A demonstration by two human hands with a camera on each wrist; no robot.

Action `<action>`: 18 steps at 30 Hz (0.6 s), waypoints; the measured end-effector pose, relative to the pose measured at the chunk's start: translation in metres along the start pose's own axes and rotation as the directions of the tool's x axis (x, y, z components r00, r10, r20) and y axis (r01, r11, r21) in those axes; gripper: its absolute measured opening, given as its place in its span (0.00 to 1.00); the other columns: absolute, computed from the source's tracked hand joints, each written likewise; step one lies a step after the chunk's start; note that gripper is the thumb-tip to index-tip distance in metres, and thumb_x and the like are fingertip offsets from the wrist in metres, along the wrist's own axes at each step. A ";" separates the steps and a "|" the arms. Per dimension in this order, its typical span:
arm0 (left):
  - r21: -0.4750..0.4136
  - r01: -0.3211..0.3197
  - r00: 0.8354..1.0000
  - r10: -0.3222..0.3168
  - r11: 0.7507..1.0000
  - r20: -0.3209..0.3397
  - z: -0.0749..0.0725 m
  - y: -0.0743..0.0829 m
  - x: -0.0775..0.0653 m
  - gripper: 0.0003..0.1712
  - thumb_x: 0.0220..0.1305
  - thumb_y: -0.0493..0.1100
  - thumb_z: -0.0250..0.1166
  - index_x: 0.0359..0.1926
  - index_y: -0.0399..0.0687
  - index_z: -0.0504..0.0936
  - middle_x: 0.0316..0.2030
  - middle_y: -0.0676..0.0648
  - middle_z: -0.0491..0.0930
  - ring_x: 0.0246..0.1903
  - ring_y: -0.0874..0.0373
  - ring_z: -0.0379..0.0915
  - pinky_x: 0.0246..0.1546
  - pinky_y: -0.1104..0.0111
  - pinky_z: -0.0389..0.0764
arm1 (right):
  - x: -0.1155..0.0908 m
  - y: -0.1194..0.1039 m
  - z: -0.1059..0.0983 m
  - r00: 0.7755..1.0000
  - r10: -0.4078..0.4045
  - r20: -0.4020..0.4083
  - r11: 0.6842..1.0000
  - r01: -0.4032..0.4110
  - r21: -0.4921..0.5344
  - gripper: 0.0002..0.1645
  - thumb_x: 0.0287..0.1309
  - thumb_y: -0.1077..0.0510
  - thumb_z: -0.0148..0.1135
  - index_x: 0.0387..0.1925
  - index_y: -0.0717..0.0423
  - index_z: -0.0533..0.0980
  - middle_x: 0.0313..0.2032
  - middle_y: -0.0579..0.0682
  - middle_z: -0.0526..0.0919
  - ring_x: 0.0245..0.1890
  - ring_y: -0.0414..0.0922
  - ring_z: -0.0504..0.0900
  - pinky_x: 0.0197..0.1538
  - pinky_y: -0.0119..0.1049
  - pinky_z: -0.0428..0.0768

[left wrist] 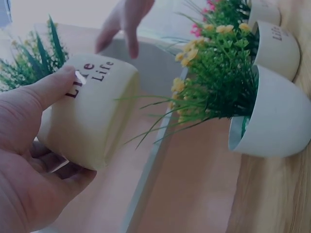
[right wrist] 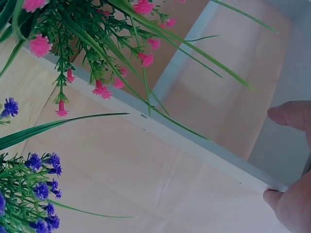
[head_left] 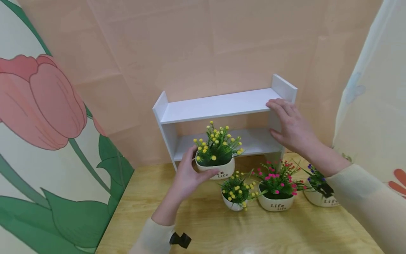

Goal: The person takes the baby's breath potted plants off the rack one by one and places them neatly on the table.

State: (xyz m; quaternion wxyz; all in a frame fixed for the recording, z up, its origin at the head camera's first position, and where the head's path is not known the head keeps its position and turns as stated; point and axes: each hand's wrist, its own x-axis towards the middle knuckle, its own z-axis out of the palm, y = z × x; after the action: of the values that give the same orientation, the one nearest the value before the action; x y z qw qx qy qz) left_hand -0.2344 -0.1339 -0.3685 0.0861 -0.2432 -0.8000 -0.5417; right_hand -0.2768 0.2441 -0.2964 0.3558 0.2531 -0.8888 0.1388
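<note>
My left hand (head_left: 187, 176) holds a white oval pot (head_left: 226, 169) of yellow flowers (head_left: 217, 141), thumb across the front with its "Life" lettering and fingers on the far side. The pot hovers before the lower board of a white two-tier shelf (head_left: 219, 105). In the left wrist view the pot (left wrist: 97, 111) is tilted by the camera angle, its flowers partly hidden. At the shelf's right end, my right hand (head_left: 293, 127) rests its extended fingers on the upper board, thumb apart below. The right wrist view shows one fingertip touching the side panel (right wrist: 194, 148).
A small white pot of yellow flowers (head_left: 236, 203) stands on the wooden table (head_left: 203, 225) in front of the shelf. Right of it are a pot of pink flowers (head_left: 276, 204) and one of purple flowers (head_left: 317, 197), under my right forearm. A peach backdrop (head_left: 190, 46) hangs behind.
</note>
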 end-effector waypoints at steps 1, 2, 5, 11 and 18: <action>-0.014 -0.010 1.000 0.010 1.000 0.001 -0.003 0.000 -0.001 0.49 0.58 0.56 0.87 0.75 0.57 0.70 0.66 0.51 0.74 0.63 0.54 0.77 0.67 0.52 0.81 | 0.000 0.000 0.000 1.000 0.001 0.001 1.000 -0.001 0.002 0.59 0.46 0.71 0.85 0.79 0.63 0.65 0.75 0.68 0.67 0.75 0.69 0.64 0.84 0.60 0.58; -0.012 -0.015 1.000 0.015 1.000 -0.003 -0.006 -0.001 -0.003 0.48 0.58 0.56 0.87 0.74 0.58 0.71 0.66 0.52 0.75 0.63 0.55 0.77 0.67 0.52 0.80 | 0.000 0.000 0.000 1.000 0.001 0.002 1.000 -0.001 0.004 0.59 0.47 0.71 0.85 0.79 0.63 0.65 0.75 0.68 0.66 0.75 0.69 0.64 0.84 0.60 0.58; -0.013 -0.039 0.999 0.038 0.999 -0.014 -0.014 -0.003 -0.007 0.45 0.59 0.54 0.88 0.71 0.58 0.72 0.64 0.52 0.76 0.62 0.55 0.77 0.65 0.53 0.82 | 0.000 0.000 0.000 1.000 0.008 0.007 1.000 -0.008 0.002 0.59 0.47 0.71 0.85 0.79 0.62 0.65 0.75 0.67 0.66 0.76 0.69 0.64 0.84 0.60 0.58; -0.073 -0.041 0.999 0.038 0.997 -0.034 -0.027 -0.010 -0.016 0.47 0.60 0.46 0.87 0.73 0.54 0.70 0.68 0.48 0.72 0.68 0.51 0.73 0.70 0.57 0.79 | 0.000 0.000 0.000 1.000 0.006 0.003 1.000 -0.006 -0.004 0.58 0.47 0.70 0.85 0.79 0.63 0.65 0.75 0.67 0.67 0.76 0.69 0.64 0.84 0.60 0.58; -0.070 -0.044 0.998 0.040 0.997 -0.057 -0.041 -0.020 -0.027 0.49 0.61 0.41 0.86 0.76 0.52 0.67 0.72 0.48 0.70 0.74 0.51 0.69 0.77 0.57 0.71 | -0.001 0.001 0.000 1.000 0.002 -0.006 1.000 -0.002 -0.004 0.58 0.47 0.70 0.85 0.78 0.63 0.66 0.75 0.68 0.67 0.75 0.70 0.64 0.84 0.60 0.58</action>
State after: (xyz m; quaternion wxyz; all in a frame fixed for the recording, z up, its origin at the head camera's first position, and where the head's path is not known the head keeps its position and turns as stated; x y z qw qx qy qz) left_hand -0.2259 -0.1845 -0.3794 0.1112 -0.2476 -0.7722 -0.5744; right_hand -0.2767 0.2448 -0.2971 0.3591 0.2510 -0.8883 0.1382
